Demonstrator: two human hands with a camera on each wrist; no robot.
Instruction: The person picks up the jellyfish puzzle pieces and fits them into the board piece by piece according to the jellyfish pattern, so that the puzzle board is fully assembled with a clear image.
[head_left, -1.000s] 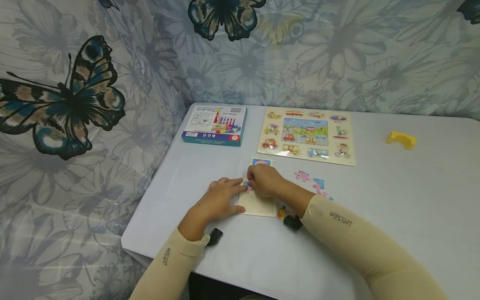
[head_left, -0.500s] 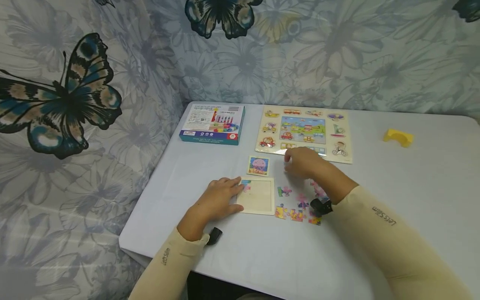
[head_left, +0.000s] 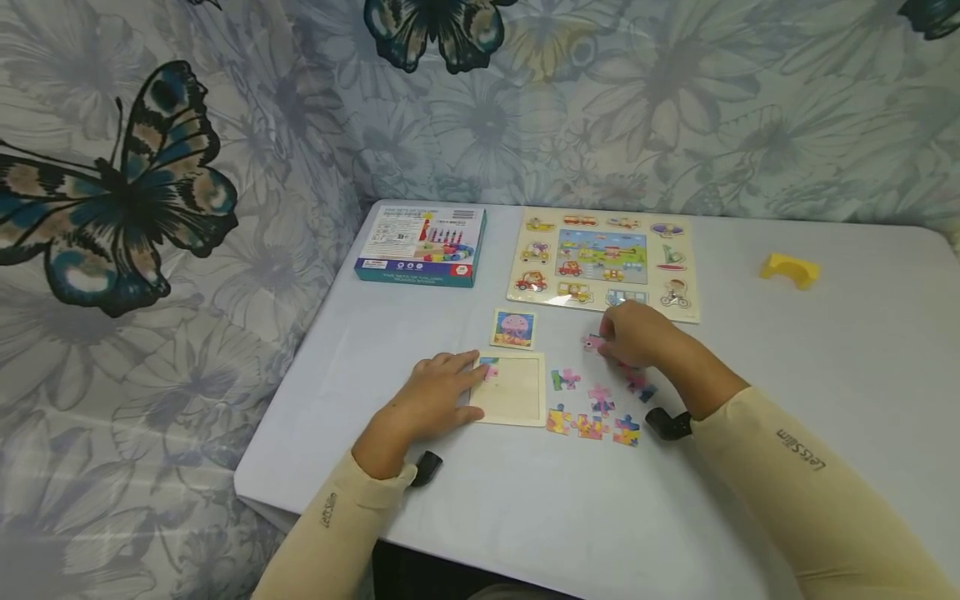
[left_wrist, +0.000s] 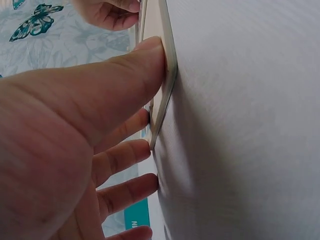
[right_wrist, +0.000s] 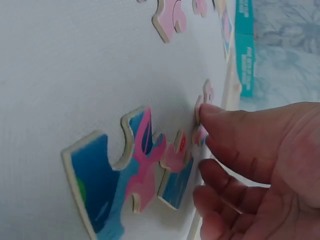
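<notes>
My left hand (head_left: 431, 396), fingers extended, rests at the left side of a shallow wooden puzzle board (head_left: 517, 400). In the left wrist view its thumb presses on the rim of the board (left_wrist: 171, 50). One blue-and-pink puzzle piece (head_left: 491, 371) lies in the board's upper left corner, partly covered by a finger. Right of the board, my right hand (head_left: 641, 335) pinches a pink puzzle piece (head_left: 592, 343) on the table. Its thumb is on that piece (right_wrist: 198, 107) in the right wrist view; the fingers partly hide the grip. Several loose pieces (head_left: 589, 427) lie nearby.
Behind the board lies a small jellyfish picture card (head_left: 513, 328). Farther back are a teal-edged box (head_left: 420, 246) and a large vehicle puzzle (head_left: 603, 292). A yellow arch block (head_left: 791, 271) sits at the right. The table's left edge meets a patterned curtain (head_left: 180, 433).
My right hand has left the puzzle board's upper left corner and moved right to the loose pieces, where it now pinches a pink one. The left hand stays by the board.
</notes>
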